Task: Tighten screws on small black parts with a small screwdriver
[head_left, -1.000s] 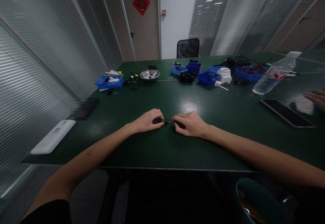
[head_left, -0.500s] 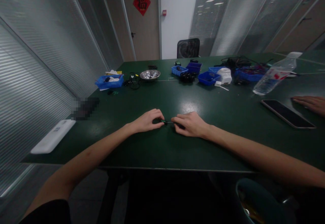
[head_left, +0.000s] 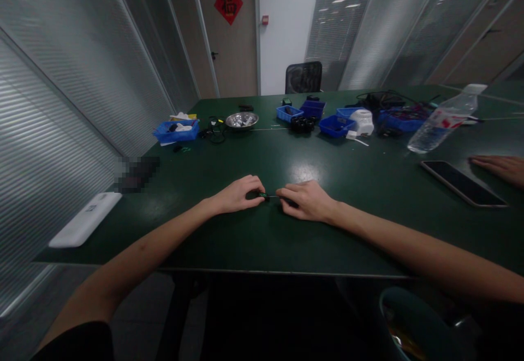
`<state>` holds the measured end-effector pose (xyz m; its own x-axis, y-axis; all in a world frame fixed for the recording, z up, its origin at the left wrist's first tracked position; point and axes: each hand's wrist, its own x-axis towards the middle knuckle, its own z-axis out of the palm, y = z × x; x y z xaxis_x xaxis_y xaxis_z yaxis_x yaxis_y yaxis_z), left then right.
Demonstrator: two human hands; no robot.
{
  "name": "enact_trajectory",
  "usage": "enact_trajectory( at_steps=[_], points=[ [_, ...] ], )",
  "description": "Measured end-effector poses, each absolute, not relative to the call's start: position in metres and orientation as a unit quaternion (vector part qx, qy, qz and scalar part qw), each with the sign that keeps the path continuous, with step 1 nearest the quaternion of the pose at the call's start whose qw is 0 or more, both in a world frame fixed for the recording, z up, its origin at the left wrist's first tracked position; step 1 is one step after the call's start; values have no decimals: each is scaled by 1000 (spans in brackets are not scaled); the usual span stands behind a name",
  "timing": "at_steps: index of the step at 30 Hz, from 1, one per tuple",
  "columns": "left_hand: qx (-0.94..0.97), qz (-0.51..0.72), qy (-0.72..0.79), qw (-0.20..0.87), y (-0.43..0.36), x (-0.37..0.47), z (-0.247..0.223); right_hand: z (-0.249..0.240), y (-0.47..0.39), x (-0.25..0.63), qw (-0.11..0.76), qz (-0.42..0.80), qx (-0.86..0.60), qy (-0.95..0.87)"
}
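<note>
Low over the green table (head_left: 229, 241), my left hand (head_left: 241, 194) pinches a small green circuit board (head_left: 263, 194) with a black part at its right end. My right hand (head_left: 307, 200) is closed around a screwdriver (head_left: 274, 196). Its thin metal shaft points left and reaches the board's black end. Most of the screwdriver's dark handle is hidden by my fingers. Whether the tip sits in a screw is too small to make out.
Farther back stand a blue bin (head_left: 177, 131), a steel bowl (head_left: 242, 121), blue trays (head_left: 336, 126) and cables. To the right are a water bottle (head_left: 444, 120), a phone (head_left: 462, 183) and another person's hand (head_left: 501, 169). A white slab-shaped object (head_left: 85, 220) lies left.
</note>
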<state>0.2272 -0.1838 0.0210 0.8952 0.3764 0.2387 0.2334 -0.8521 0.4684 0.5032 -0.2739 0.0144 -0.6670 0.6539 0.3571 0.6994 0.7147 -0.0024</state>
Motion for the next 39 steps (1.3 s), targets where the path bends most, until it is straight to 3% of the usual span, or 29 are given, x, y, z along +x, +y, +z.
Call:
enact_trajectory(
  at_steps=[28,39],
  points=[
    [948,160,142,236,-185,231,19,17,-272,495,143,-54,-332,-931],
    [935,188,180,243,-180,231,13,12,-273,499,162,-50,-442,-881]
  ],
)
